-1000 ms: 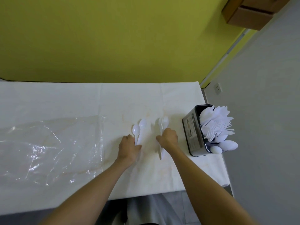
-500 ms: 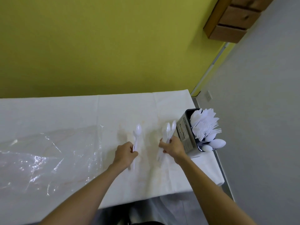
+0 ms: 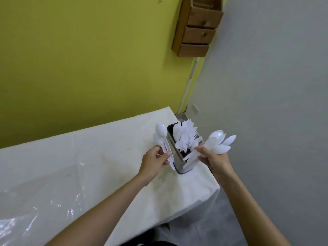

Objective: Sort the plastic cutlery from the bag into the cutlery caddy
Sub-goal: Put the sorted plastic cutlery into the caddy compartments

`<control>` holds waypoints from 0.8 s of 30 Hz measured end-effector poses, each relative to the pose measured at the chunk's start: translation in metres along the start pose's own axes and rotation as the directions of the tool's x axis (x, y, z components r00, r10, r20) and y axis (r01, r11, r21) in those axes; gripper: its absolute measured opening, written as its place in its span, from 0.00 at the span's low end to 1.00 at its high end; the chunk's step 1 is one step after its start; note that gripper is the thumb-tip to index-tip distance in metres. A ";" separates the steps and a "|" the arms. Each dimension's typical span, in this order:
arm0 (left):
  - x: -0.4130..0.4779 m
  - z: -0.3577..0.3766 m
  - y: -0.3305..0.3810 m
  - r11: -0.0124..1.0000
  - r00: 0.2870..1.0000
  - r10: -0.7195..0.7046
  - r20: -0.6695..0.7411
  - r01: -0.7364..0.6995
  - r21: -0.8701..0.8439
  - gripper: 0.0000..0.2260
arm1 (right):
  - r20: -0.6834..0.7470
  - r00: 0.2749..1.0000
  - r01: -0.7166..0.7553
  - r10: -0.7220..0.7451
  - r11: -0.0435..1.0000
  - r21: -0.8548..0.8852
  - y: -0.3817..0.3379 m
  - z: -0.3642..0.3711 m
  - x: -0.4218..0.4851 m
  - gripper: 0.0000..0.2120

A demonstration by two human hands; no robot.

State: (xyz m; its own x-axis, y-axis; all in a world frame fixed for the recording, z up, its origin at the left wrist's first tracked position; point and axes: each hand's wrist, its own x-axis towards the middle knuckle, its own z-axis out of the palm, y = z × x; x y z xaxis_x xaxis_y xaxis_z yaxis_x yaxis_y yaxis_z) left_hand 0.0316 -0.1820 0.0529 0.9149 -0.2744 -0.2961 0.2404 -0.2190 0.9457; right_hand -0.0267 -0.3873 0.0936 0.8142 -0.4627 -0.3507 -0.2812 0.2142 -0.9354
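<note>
— The left hand (image 3: 154, 162)?
— Curled round the handles of a few spoons (image 3: 161, 133), bowls up. It holds them just left of the caddy (image 3: 177, 157), and from here they overlap its left wall.
— And the right hand (image 3: 215, 161)?
— Gripping a fatter bunch (image 3: 217, 143) of white spoons, bowls fanned up and to the right, about over the desk's right edge. The handle ends point down at the caddy's near end; I cannot tell whether they are inside it.
— Where does the caddy stand?
— Upright on the desk (image 3: 115, 148), by the right edge toward the far right corner, between the two hands. White forks (image 3: 186, 139) and other cutlery stick up from it.
— The bag (image 3: 44, 201)?
— Clear plastic, lying flat at the desk's near left, well apart from both hands.
— Anything else?
— Wooden drawers (image 3: 197, 27) hang on the wall above the far right corner.
</note>
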 end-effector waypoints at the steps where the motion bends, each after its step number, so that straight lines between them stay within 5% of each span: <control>1: 0.001 0.009 0.004 1.000 1.000 0.001 -0.002 -0.001 -0.030 0.14 | -0.044 0.999 -0.010 0.012 0.998 0.059 0.001 -0.004 0.003 0.07; 7: 0.008 0.053 0.013 0.987 0.994 -0.012 -0.105 -0.005 -0.161 0.07 | -0.241 0.969 0.001 0.050 0.979 0.205 0.003 -0.013 0.020 0.06; 11: 0.007 0.065 0.010 0.994 0.982 0.104 -0.160 -0.098 0.048 0.08 | -0.120 0.988 0.090 -0.100 0.992 -0.085 0.011 -0.014 0.026 0.07; 15: 0.008 0.069 0.003 0.959 0.966 0.228 -0.120 -0.202 0.197 0.07 | -0.008 0.986 0.145 -0.169 0.866 -0.478 0.009 -0.017 0.032 0.07; 24: 0.009 0.083 -0.004 0.823 0.927 0.374 0.006 -0.335 0.458 0.08 | 0.231 0.970 0.225 -0.076 0.646 -0.729 -0.008 -0.021 0.046 0.16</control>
State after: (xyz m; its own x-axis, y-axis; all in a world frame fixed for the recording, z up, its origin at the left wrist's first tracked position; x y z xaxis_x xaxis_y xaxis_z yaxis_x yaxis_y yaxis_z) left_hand 0.0118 -0.2610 0.0351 0.9364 -0.3422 0.0785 -0.2575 -0.5175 0.8160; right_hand 0.0021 -0.4281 0.0840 0.9286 -0.2660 -0.2588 -0.3693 -0.5931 -0.7155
